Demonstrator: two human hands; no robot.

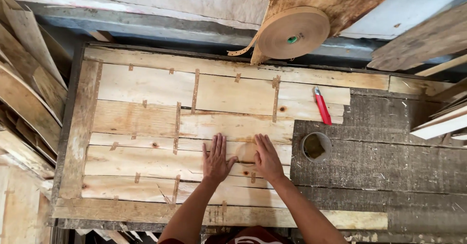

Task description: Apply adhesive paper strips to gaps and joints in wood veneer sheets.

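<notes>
workbench (379,166); two flat hands, left hand (215,157), right hand (266,156), fingers spread on veneer sheet (160,161)

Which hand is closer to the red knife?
Right. The right hand lies flat on the veneer sheet, below-left of the red knife; the left hand rests farther left.

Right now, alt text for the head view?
Left hand and right hand press flat, side by side, on taped veneer strips covering a worktable. A red utility knife, a small round tub and a brown tape roll sit nearby.
</notes>
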